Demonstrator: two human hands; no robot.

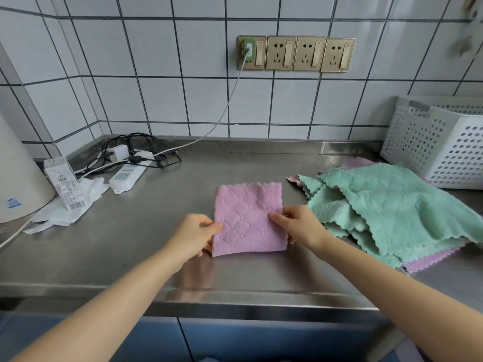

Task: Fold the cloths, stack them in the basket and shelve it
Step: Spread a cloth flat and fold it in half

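Note:
A folded pink cloth (248,218) lies in the middle of the steel counter (156,244). My left hand (194,235) pinches its left edge, thumb on top and fingers under it. My right hand (298,226) pinches its right edge the same way. To the right lies a loose pile of green cloths (386,205) with pink cloth edges (431,259) showing beneath. A white perforated basket (439,142) stands at the back right, behind the pile; its inside is hidden.
A power strip (130,171) with tangled cables and a charger sits at the back left. A small carton (64,182) stands on crumpled white plastic beside a large white appliance (18,173). Wall sockets (295,53) are on the tiles. The counter's front edge is near me.

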